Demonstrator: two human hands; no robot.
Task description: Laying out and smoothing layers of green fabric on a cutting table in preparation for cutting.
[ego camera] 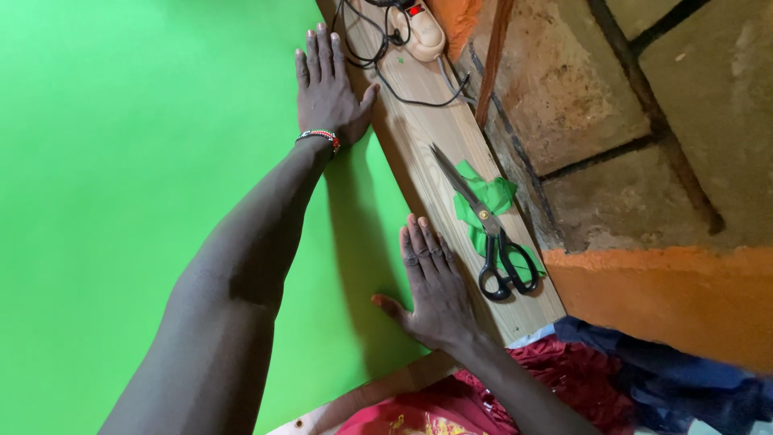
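- From my head camera I see my left hand (328, 89) lying flat and spread on the bright green fabric (121, 201), fingers together and pointing away from me, thumb stretched toward the wooden table edge (419, 153). It grips nothing.
- A beaded bracelet (319, 137) in red, white and green sits around that wrist.
- My right hand (435, 290) is also flat and unclenched, palm down, holding nothing. Its fingers rest where the green fabric meets the bare wood, and its thumb points out over the fabric.
- The green fabric covers most of the left of the view and runs up to the strip of bare wood between my two hands.
- A pair of black-handled scissors (483, 229) lies on the wood just beside my right hand, blades shut and pointing away from me, not touching my fingers.
- The scissors lie across a small green fabric scrap (487, 193).
- At the far end of the wood a cream power strip (423, 32) sits with black cables (378, 48) looping near my left hand.
- A stone wall (644, 121) with an orange painted band stands to the right.
- Red patterned cloth (451, 407) and dark blue cloth (676, 387) lie near my body.
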